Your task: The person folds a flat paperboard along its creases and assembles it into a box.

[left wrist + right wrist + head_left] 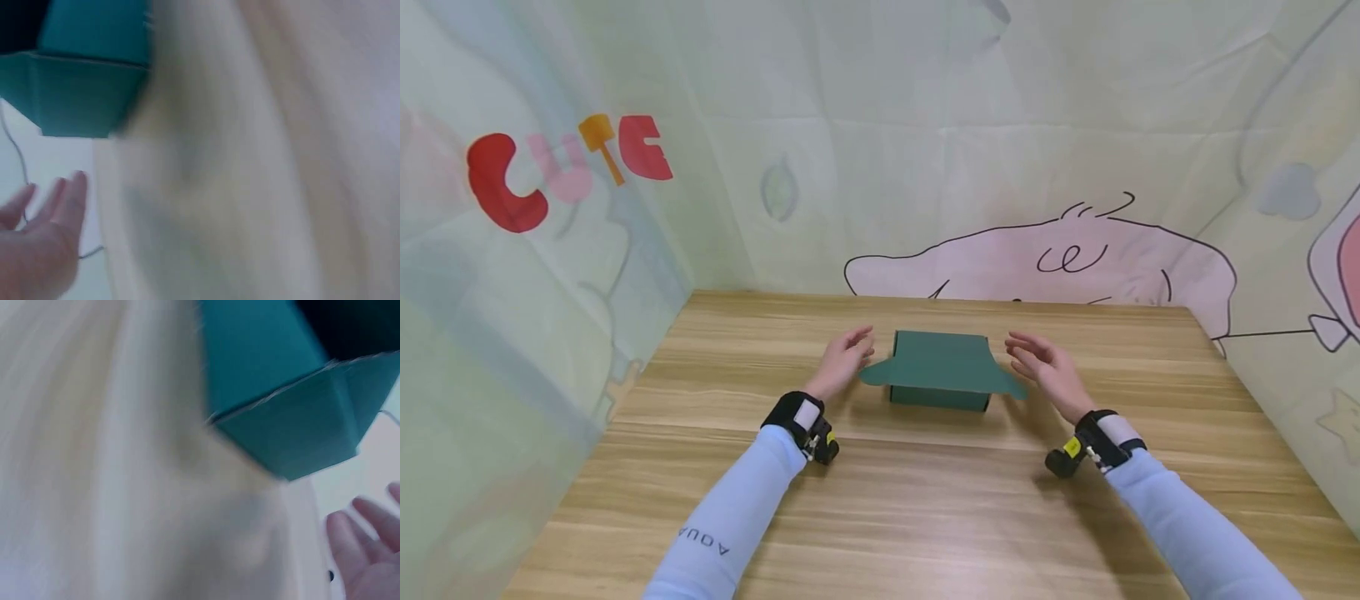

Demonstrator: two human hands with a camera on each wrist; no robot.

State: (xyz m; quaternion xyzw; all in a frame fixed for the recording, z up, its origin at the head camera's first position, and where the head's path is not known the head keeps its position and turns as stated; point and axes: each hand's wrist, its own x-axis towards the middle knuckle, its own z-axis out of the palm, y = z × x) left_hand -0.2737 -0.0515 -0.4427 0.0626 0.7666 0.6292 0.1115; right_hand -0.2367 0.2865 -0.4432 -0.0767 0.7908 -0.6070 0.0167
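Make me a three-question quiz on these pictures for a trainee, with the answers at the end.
1. What colour is the box, and what does it rest on?
2. True or false: the left hand and the right hand are on opposite sides of the box.
3. The side flaps on the lid are: A) tucked inside; B) sticking out; C) torn off.

Key: 1. Green; a wood-grained tabletop. 2. True. 3. B.
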